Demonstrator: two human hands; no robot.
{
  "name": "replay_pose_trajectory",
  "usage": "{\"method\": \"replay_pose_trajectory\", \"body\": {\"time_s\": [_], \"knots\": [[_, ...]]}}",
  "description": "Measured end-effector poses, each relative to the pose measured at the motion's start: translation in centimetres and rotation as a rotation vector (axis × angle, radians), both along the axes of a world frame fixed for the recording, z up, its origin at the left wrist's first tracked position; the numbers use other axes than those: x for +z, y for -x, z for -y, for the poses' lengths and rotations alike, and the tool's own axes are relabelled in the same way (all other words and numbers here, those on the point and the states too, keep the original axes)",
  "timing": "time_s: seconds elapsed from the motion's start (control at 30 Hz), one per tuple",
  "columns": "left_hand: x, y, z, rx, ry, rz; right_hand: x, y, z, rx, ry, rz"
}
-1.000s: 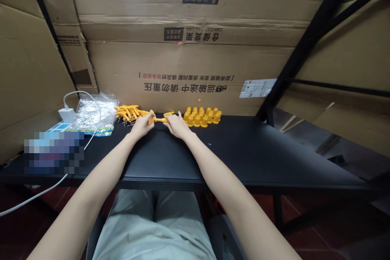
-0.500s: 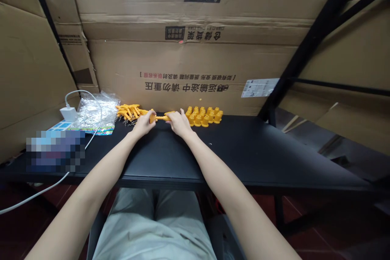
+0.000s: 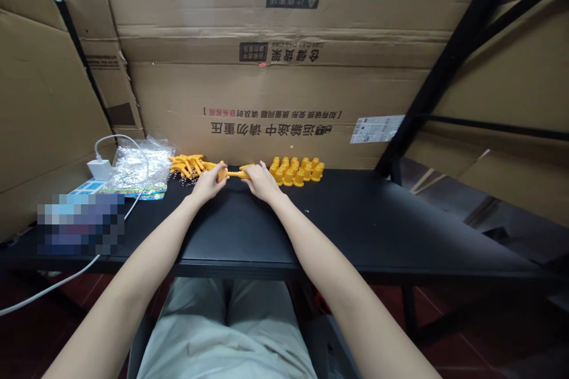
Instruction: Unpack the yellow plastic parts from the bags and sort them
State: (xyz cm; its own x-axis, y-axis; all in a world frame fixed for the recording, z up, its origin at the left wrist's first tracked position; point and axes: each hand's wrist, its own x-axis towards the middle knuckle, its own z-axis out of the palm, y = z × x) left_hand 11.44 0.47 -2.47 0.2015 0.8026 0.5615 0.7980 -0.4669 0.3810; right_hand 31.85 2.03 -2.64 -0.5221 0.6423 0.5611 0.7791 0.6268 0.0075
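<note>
One orange piece [image 3: 233, 174] is in work, spanning the gap between your left hand [image 3: 208, 182] and right hand [image 3: 263, 181], toward the back of the black table [image 3: 240, 228]. Your left thumb and fingers pinch its left end; your right hand grasps the other end, fingertips partly hidden. Thin ridged middle shows between. Not yet released; can't tell if its ends are fully joined. Just beyond your left hand, a loose pile of orange parts [image 3: 187, 164] with small chains lies outside your grip. Just past your right hand, yellow cup-shaped parts [image 3: 288, 177] stand in rows, also ungripped. Which group is done and which is left doesn't show.
</note>
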Motion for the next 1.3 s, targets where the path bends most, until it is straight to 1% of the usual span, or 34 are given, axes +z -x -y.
{"method": "replay_pose_trajectory", "body": {"time_s": [0.13,0.33,0.5,0.63,0.8,0.93,1.03,1.13,1.3], "knots": [[-0.1,-0.4,0.3,0.068,-0.04,-0.109,-0.6,-0.4,-0.4,0.044,0.125,-0.052],[-0.6,-0.3,-0.2,0.1,-0.082,-0.156,-0.5,-0.1,-0.2,0.021,0.203,-0.036],[-1.1,-0.2,-0.8,0.08,-0.063,-0.161,-0.1,0.2,0.2,-0.056,0.179,-0.012],[-0.9,-0.3,-0.8,0.047,-0.03,-0.125,0.0,0.4,0.4,-0.087,0.149,-0.007],[-0.6,-0.5,-0.9,0.076,-0.002,-0.097,0.0,0.7,0.5,-0.085,0.074,0.01],[-0.6,-0.6,-0.9,0.106,0.078,-0.033,0.1,1.0,0.5,-0.095,-0.019,0.035],[-0.5,-0.6,-0.6,0.1,0.112,-0.001,0.1,1.0,0.5,-0.103,-0.054,0.072],[-0.3,-0.5,-0.2,0.085,0.105,-0.022,-0.1,0.8,0.4,-0.09,-0.031,0.11],[0.1,-0.6,0.4,0.058,0.063,-0.127,-0.6,0.8,0.6,-0.123,0.088,0.105]]}}
